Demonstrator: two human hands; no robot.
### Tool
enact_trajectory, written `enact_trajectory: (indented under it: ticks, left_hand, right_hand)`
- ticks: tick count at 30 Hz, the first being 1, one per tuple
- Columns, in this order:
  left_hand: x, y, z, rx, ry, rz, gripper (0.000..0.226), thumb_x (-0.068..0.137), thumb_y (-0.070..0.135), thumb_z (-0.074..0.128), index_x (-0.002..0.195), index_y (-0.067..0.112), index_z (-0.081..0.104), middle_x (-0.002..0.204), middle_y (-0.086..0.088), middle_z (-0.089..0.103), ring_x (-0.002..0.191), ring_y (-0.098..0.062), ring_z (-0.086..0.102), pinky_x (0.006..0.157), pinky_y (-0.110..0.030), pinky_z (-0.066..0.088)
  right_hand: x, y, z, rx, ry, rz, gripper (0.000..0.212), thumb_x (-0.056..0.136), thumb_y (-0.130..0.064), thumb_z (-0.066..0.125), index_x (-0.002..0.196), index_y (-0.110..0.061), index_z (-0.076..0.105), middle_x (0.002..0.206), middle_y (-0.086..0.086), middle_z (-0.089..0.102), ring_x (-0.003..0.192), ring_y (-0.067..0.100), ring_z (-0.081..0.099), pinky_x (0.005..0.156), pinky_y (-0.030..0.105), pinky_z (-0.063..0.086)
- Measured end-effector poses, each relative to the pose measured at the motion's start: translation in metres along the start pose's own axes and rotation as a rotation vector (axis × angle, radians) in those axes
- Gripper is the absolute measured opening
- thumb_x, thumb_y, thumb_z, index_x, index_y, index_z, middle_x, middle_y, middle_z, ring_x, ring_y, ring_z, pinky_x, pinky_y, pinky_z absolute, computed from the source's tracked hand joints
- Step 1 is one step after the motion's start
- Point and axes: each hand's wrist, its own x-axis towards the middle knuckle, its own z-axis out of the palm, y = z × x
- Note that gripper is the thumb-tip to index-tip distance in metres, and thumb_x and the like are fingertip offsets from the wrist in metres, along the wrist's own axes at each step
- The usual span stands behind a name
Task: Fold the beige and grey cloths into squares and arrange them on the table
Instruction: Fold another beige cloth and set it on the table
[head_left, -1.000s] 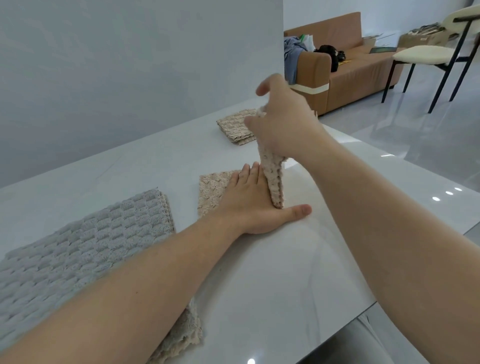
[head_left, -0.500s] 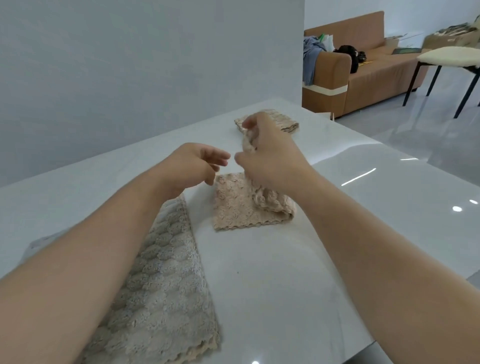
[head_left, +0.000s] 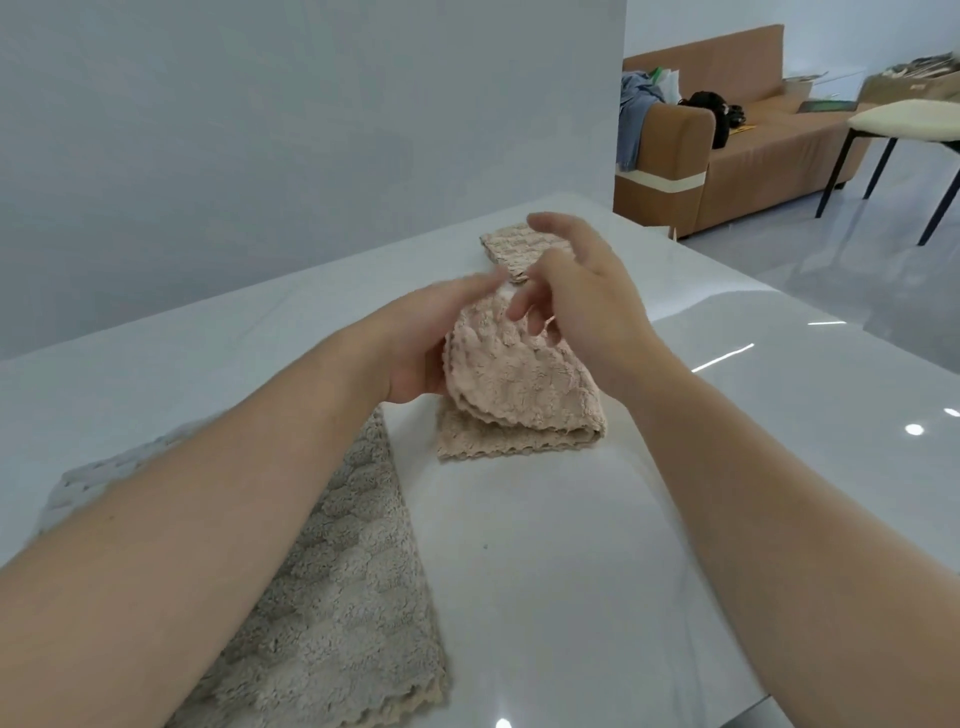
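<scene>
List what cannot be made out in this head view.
Head view only:
- left hand fingertips: motion-blurred, grip on the held beige cloth unclear.
- far folded beige cloth: right part behind the right hand.
- grey cloth: partly behind the left forearm, cut by the bottom edge.
- sofa clutter: too small.

On the table (head_left: 571, 571), the spread cloth (head_left: 337, 597) lies near left, partly under the left forearm. Beyond its far corner, to the right, the doubled cloth (head_left: 519, 395) lies between the hands: left hand (head_left: 421, 343) against its left edge, right hand (head_left: 587, 306) on its far side. Behind it, at the far end, lies the folded cloth (head_left: 511, 247) — with a sofa (head_left: 753, 156) and chair (head_left: 909, 124) beyond, to the right.
</scene>
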Motion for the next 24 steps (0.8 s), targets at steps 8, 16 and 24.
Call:
enact_trajectory:
  ticks: [8,16,24]
  left_hand:
    - [0.004,-0.004,0.013,-0.153,0.026,-0.041,0.021,0.103,0.007,0.05,0.106,-0.007,0.065,0.093,-0.017,0.075,0.074,-0.022,0.074,0.062,-0.028,0.062]
    - [0.002,-0.007,0.011,-0.177,0.139,-0.05,0.026,0.105,0.015,0.05,0.112,-0.006,0.063,0.093,-0.015,0.076,0.068,-0.019,0.074,0.056,-0.027,0.061]
    - [0.001,-0.021,-0.001,-0.059,0.22,-0.03,0.023,0.102,0.011,0.055,0.115,-0.006,0.064,0.101,-0.021,0.076,0.092,-0.033,0.076,0.084,-0.042,0.062]
  right_hand:
    - [0.02,0.034,-0.023,-0.396,-0.084,0.169,0.025,0.098,-0.041,0.052,0.103,-0.03,0.073,0.105,-0.01,0.071,0.103,0.013,0.062,0.095,0.034,0.047]
    - [0.024,0.035,-0.031,-0.304,-0.032,0.187,0.016,0.087,-0.035,0.069,0.085,-0.022,0.079,0.087,-0.006,0.075,0.089,0.015,0.068,0.083,0.033,0.054]
    - [0.024,0.04,-0.035,-0.548,-0.093,0.088,0.034,0.092,-0.053,0.065,0.089,-0.019,0.068,0.085,-0.004,0.07,0.077,0.014,0.062,0.076,0.033,0.051]
